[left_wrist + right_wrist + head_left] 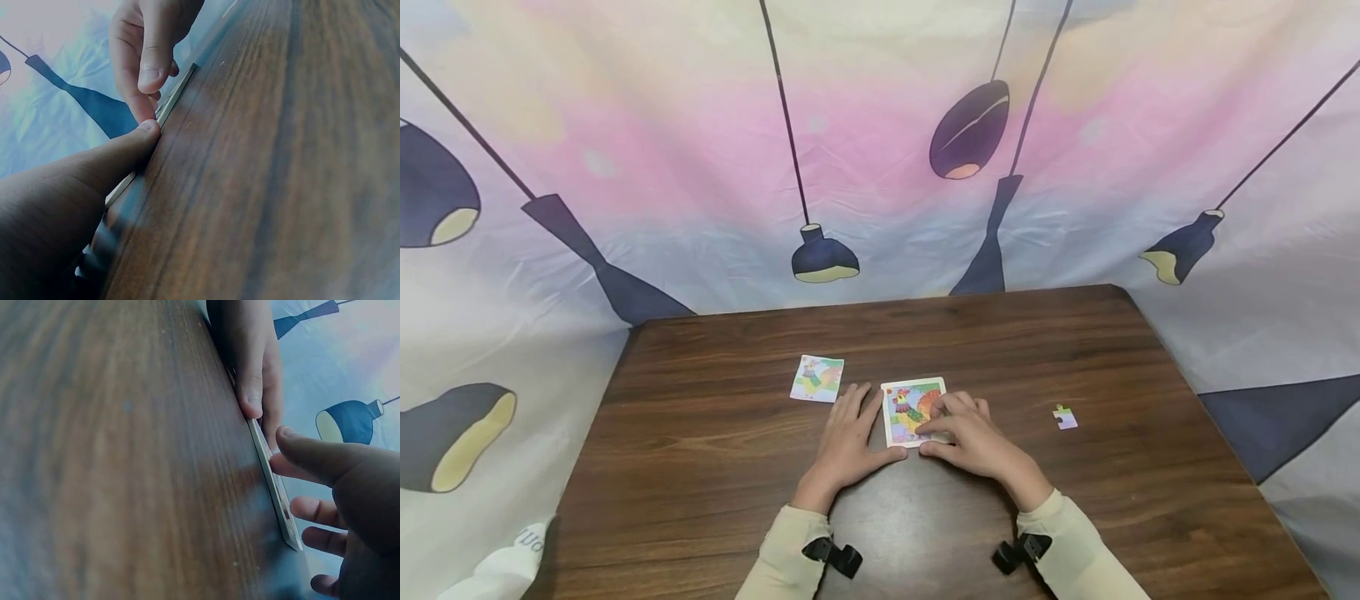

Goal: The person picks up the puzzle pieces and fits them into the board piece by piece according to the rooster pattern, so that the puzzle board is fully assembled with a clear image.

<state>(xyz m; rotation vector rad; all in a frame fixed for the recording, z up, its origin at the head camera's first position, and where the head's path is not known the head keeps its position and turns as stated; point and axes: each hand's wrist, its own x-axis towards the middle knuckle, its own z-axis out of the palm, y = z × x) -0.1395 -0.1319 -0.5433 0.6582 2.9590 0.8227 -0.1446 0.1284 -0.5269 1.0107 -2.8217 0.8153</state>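
Observation:
A white-framed jigsaw puzzle (pixel 904 402) with a colourful rooster picture lies flat on the table in the head view. My left hand (pixel 848 443) rests along its left side, fingers extended forward and thumb at the front-left corner. Over its right half is my right hand (pixel 976 440), index finger touching the picture and the other fingers loosely bent. That hand hides the puzzle's lower right part. From the right wrist view, the puzzle's thin edge (pixel 284 519) shows, with the right fingertips (pixel 306 509) spread along it and the thumb raised.
A small square picture card (pixel 817 378) with a paler rooster lies to the left, behind my left hand. One loose jigsaw piece (pixel 1066 417), lilac and green, is off to the right on the brown wooden table (pixel 700 492). A lamp-printed cloth (pixel 880 167) hangs behind.

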